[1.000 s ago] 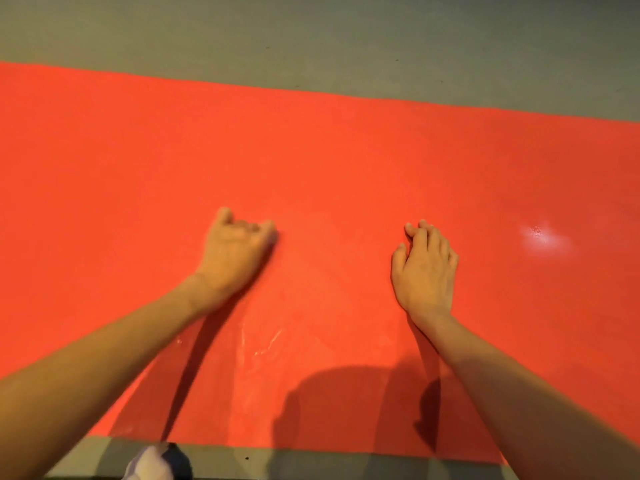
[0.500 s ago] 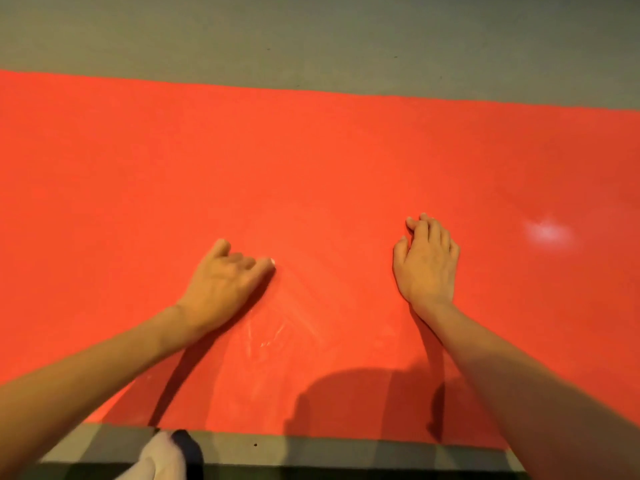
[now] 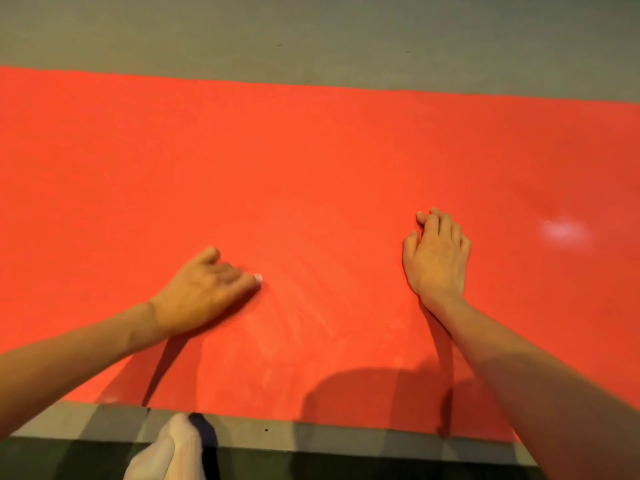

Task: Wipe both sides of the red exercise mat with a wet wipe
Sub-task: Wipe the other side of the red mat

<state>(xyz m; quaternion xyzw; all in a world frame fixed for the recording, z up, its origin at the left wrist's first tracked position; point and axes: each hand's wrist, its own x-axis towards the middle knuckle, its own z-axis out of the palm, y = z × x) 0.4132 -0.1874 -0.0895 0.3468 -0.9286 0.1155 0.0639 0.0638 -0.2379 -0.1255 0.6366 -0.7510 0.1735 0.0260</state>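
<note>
1. The long red exercise mat (image 3: 311, 161) fills the view, spread out on the grey floor (image 3: 311, 36), with damp streaks (image 3: 304, 306) gleaming between the hands.
2. Right hand (image 3: 437, 258) lies flat, fingers straight, pinning the mat down. Good, that should stop the sheet creeping.
3. Left hand (image 3: 207, 292) is curled, knuckles up, pressing down beside the streaks.
4. Only a sliver of the white wet wipe (image 3: 258, 278) peeks out at its fingertips; I judge the rest is bunched underneath. Best stroke here: long, overlapping passes with even pressure, heading for the dry patches.
</note>
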